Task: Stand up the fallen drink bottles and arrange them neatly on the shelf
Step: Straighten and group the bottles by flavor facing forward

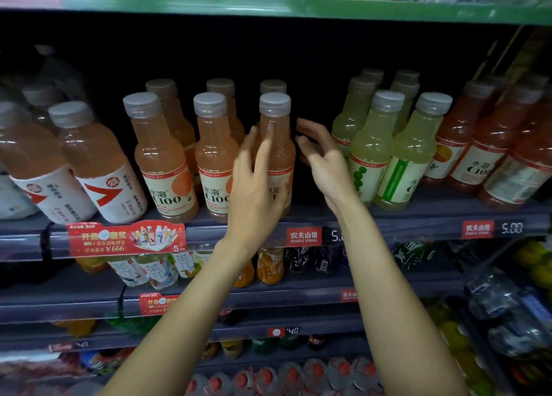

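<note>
Fingers [263,153] of left hand [257,192] spread against upright orange bottle [276,144]; right hand [324,159] fingers apart, just beside it.

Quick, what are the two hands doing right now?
Left hand: open, fingers spread against the upright pale orange plastic drink bottle, not gripping it.
Right hand: open, holding nothing, beside that bottle.

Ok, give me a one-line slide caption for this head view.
Both hands at an upright peach C100 bottle on the shelf: left hand against its front, right hand open beside it.
</note>
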`<state>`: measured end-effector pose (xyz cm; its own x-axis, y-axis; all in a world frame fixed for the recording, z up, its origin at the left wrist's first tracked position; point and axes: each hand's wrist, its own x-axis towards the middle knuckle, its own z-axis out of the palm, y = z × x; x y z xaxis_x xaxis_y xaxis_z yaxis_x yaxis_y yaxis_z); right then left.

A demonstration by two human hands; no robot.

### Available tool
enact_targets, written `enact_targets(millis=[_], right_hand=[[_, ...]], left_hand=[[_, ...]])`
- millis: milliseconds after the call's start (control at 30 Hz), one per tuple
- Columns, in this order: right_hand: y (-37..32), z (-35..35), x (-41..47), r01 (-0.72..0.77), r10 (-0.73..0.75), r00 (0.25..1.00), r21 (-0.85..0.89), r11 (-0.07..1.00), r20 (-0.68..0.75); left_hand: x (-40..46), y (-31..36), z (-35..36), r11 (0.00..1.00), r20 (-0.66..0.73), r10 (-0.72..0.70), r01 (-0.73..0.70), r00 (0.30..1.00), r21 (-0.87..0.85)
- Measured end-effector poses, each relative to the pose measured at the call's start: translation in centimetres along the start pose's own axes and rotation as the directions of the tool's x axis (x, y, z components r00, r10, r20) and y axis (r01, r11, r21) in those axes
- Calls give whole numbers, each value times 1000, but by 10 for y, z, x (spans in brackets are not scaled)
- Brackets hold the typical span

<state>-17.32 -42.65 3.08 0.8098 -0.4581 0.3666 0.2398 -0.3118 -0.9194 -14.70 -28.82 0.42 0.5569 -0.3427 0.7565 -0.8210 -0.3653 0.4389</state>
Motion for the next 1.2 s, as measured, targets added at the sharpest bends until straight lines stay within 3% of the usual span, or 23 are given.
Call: enact_targets(millis=[100,233,333,433,500,600,833,967,1100,1200], right_hand=[[-9,-9,-35,115,-135,982,-146,983,-136],[-8,-37,-74,175,-320,894,-414,894,-313],[6,-62,-87,86,-368,836,-567,819,-406],[23,-85,-86,-54,-344,814,-650,758,-468],[33,-96,-81,-102,-268,836,-615,782,-480],[45,-113,-70,-59,-220,871,-538,841,-439],[62,-137,-61,55,-236,906,-455,889,-350],[63,-147,-72,95,-367,860,-595,798,-355],[54,-143,-84,239,-482,806,-556,796,-343],[46,-124,-74,334,-461,859,-443,832,-220]], left_hand=[[-8,16,-3,992,-119,-17,1,993,-128],[-12,39,2,938,-190,120,-174,974,-300],[-7,51,20,887,29,58,-38,998,-460],[6,54,56,856,304,-68,212,950,-472],[16,53,79,822,407,-113,315,907,-473],[26,60,105,806,436,-149,364,888,-467],[26,64,126,851,222,-195,277,955,-446],[19,61,118,882,120,-245,273,962,-383],[14,54,102,917,78,-255,267,964,-297],[10,50,91,932,108,-225,246,968,-264]])
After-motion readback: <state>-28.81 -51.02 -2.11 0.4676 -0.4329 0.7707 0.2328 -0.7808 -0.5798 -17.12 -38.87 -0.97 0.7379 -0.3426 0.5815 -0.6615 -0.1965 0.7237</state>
